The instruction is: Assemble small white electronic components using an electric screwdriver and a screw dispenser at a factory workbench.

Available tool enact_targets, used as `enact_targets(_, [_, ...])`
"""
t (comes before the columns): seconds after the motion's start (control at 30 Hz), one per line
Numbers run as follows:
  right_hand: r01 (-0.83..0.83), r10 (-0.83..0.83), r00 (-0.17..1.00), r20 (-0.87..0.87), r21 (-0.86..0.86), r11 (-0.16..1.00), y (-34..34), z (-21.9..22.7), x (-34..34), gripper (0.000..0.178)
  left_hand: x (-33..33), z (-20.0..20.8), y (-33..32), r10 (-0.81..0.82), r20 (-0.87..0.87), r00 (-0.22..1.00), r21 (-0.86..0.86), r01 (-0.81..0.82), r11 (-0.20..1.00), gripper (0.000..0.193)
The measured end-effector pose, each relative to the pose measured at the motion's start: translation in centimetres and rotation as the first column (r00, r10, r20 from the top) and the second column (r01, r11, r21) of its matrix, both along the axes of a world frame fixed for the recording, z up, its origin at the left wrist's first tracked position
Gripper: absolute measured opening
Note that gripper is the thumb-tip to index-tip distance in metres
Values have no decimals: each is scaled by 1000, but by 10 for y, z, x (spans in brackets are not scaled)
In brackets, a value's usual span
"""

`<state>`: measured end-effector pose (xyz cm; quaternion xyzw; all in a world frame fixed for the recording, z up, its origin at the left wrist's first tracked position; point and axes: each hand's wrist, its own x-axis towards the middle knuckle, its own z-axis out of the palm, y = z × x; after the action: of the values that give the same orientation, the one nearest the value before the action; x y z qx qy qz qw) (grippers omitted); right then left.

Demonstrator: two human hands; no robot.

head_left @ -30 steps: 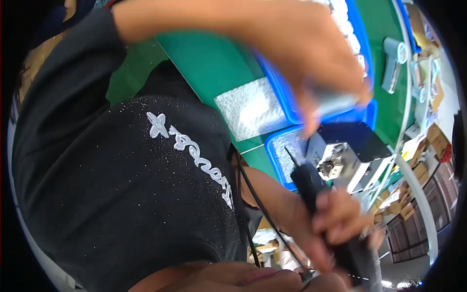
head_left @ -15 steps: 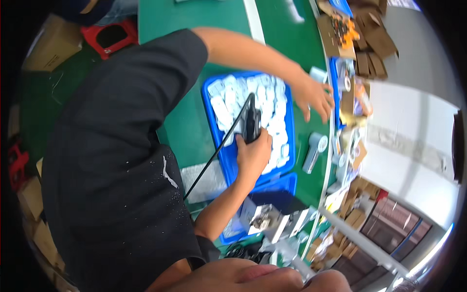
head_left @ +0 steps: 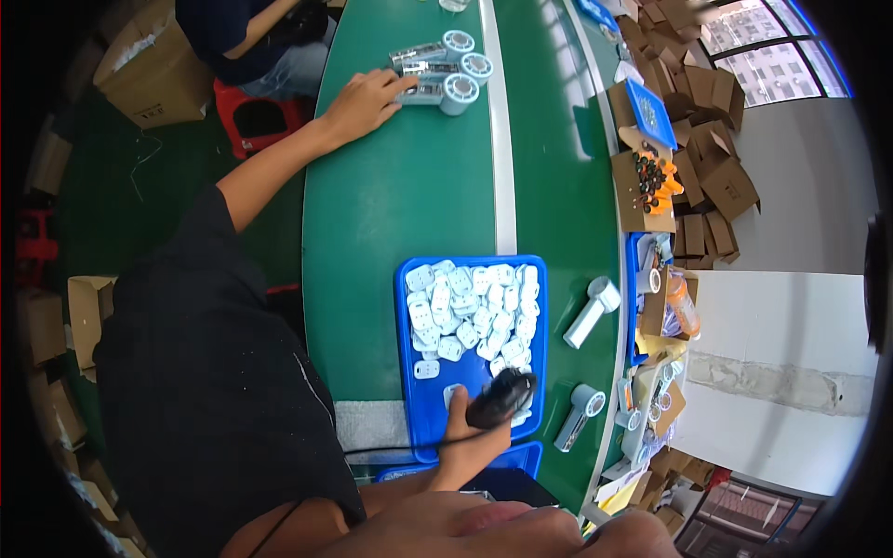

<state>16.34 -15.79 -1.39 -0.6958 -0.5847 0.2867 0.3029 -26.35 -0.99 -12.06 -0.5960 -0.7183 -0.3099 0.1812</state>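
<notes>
At the top of the view my left hand (head_left: 365, 105) has its fingers and thumb round the handle end of a pale blue handheld fan (head_left: 459, 94). Two similar fans lie beside that one, their handles showing open inner parts. My right hand (head_left: 472, 450) grips a black corded hand tool (head_left: 502, 398), whose exact kind is blurred. The tool is over the lower part of a blue tray (head_left: 404, 353). Many small white plastic pieces (head_left: 456, 302) are heaped in this tray. A loose white piece lies close to my right thumb.
Two more handheld fans, one (head_left: 593, 312) above the other (head_left: 579, 418), lie right of the tray. Another blue container (head_left: 521, 458) adjoins the tray's lower edge. Boxes and bins line the bench's right side. Someone sits by a red stool (head_left: 244, 119) at upper left.
My left hand has moved from the table's right side to the fans at the top. My right hand still holds the tool, now over the tray's lower part. The view has shifted.
</notes>
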Motion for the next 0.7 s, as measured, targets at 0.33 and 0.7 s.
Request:
enact_targets(0.33, [226,-84,814,-574,181,957,-58,33,-8,51,110,92,-83,-843,321,431,536,651,537,43])
enact_targets(0.7, [465,-211,586,-782,111,878,-102,35,-10,75,284,87,-150,-618,695,-368,394,913,-101,77])
